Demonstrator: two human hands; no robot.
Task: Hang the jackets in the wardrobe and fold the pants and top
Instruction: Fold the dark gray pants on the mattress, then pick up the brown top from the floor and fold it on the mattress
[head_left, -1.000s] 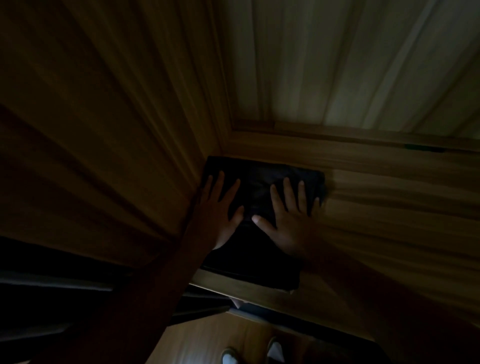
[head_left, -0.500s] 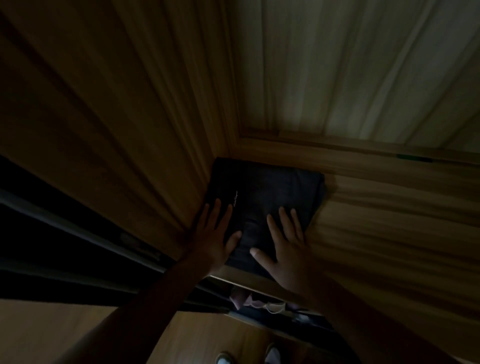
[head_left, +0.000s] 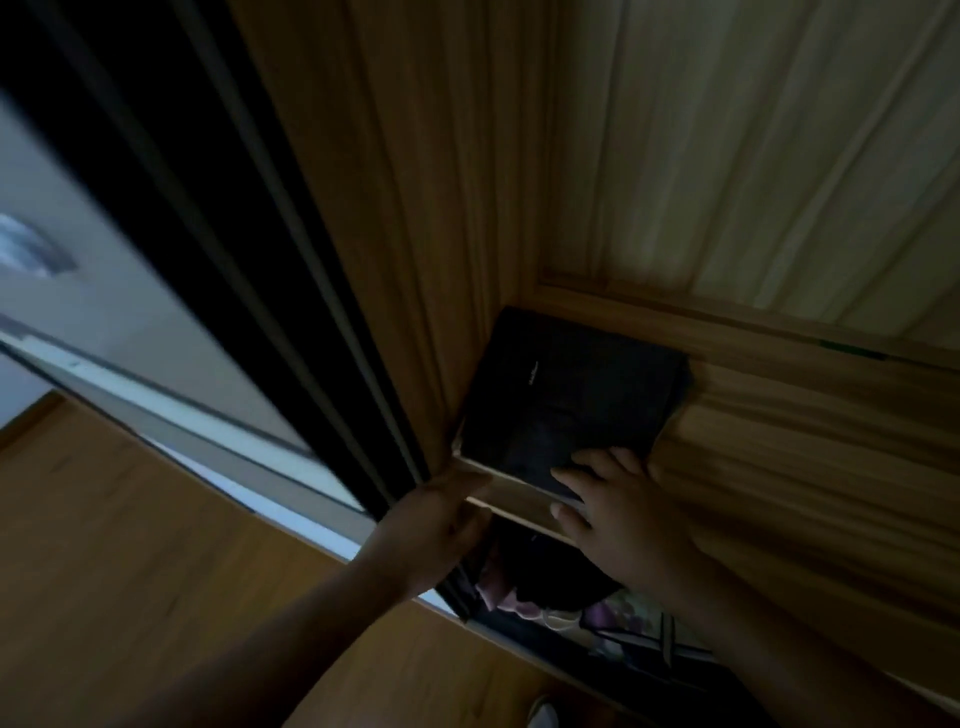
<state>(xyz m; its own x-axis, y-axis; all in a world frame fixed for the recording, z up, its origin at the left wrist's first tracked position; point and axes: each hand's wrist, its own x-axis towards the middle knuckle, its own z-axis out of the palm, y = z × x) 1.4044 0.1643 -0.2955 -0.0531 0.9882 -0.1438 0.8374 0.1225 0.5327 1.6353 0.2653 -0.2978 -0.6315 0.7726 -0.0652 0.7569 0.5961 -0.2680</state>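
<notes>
While the folded dark garment (head_left: 566, 395) sits cornered on the shelf (head_left: 779, 447), your right hand (head_left: 618, 512) lies flat on it, your left hand (head_left: 434, 525) relaxed at the shelf's edge.

Wood floor (head_left: 130, 545) lower left; pale shoe (head_left: 543, 717) at bottom edge.

Dim overall; the brightest zone is the pale back panel (head_left: 753, 145) at upper right; the side panel (head_left: 415, 208) sinks into brown shadow; the folded dark garment (head_left: 571, 395) shows almost no detail; motion blur streaks the wood grain and the grey door (head_left: 104, 270); straight edges bow near the borders.
</notes>
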